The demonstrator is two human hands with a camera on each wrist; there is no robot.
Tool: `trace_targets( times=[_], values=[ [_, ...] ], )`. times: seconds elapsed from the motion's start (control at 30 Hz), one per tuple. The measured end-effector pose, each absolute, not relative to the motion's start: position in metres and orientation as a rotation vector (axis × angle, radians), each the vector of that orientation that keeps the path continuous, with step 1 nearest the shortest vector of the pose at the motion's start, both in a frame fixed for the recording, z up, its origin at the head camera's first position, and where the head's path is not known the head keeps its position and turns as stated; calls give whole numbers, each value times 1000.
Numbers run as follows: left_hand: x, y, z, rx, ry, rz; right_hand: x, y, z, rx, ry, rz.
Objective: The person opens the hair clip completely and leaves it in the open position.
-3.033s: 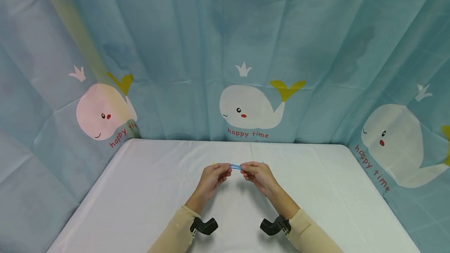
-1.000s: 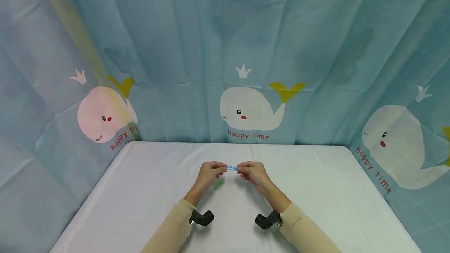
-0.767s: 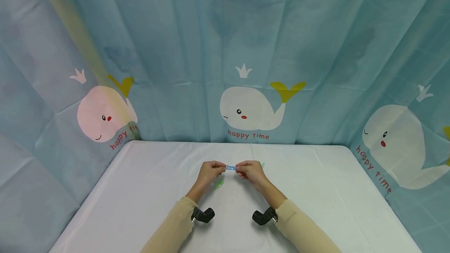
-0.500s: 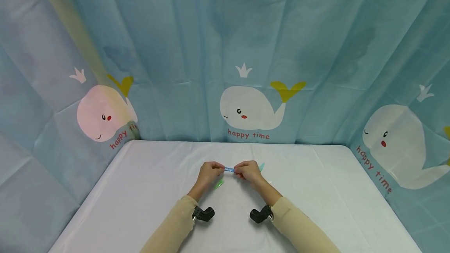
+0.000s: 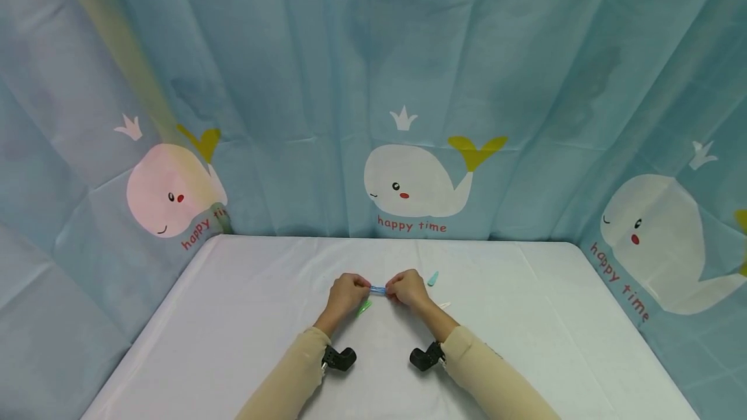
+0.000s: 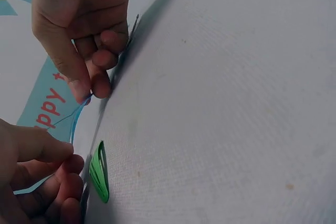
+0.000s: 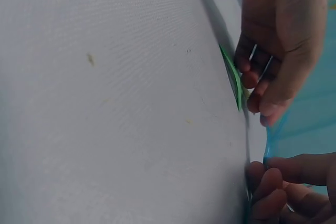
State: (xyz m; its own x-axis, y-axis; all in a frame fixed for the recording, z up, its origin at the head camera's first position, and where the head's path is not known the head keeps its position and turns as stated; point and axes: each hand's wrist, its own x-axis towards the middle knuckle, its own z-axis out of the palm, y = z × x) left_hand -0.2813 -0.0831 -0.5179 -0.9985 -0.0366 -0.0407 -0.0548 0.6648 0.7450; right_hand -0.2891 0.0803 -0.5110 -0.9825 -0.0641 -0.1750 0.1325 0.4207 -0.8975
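Note:
A blue snap hair clip [image 5: 378, 290] is stretched out between my two hands over the table. My left hand [image 5: 345, 295] pinches its left end between thumb and index finger, and my right hand [image 5: 410, 290] pinches its right end. In the left wrist view the blue clip [image 6: 76, 118] shows as a thin bowed strip with a finer strand spreading from it; its ends are hidden under the fingertips. A green hair clip [image 6: 100, 172] lies on the cloth close to my left hand, just under it in the head view.
Beyond my right hand lies a teal clip [image 5: 433, 279], and a whitish clip [image 5: 445, 305] is beside that forearm. Something yellowish [image 7: 245, 93] peeks out behind my left fingers. The white table [image 5: 233, 329] ends at a blue whale-print curtain [image 5: 327, 83].
Both hands have come down and slightly left, carrying the blue hair clip lower towards the table. The green, teal and whitish clips have come into sight as the hands moved off them.

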Motion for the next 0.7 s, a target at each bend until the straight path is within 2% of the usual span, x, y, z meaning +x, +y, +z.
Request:
trace_targets(
  times=[0.33, 0.7],
  values=[
    [-277, -85, -515, 21, 2870, 1222, -286, 76, -510, 9, 2591, -1476],
    [-274, -87, -515, 10, 2855, 1256, -281, 80, -506, -43, 2625, -1454]
  ],
)
